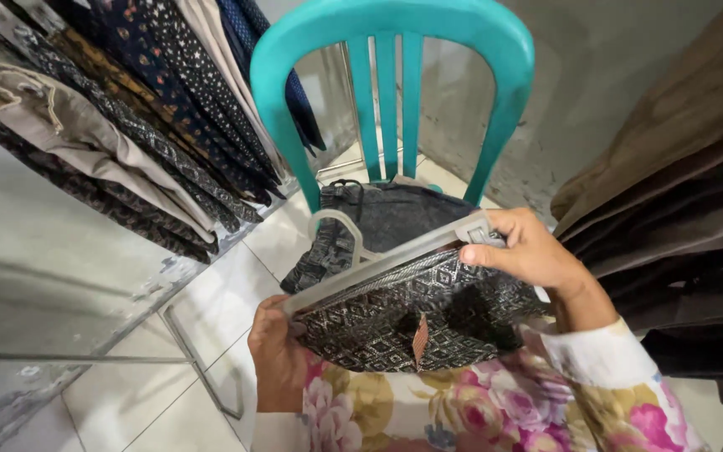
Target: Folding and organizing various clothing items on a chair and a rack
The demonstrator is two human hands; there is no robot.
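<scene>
Both hands' fingers (483, 254) behind hanger (378, 266)

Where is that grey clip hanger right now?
In the head view, the grey clip hanger sits mid-frame, slanting across the top of a dark patterned garment. The left hand and right hand hold its ends, before the teal chair.

A chair (391, 50) stood ahead of the person, its back at the far side. A pile of folded cloth (378, 222) lay on its seat. Before the pile, a clip hanger (387, 259) was held level, with a folded garment (412, 314) hanging under it. The left hand (278, 356) gripped the hanger's left end, the right hand (529, 251) its right end. Hanging clothes (119, 109) lined a rail to the left of the chair; more garments (679, 192) hung to its right.
</scene>
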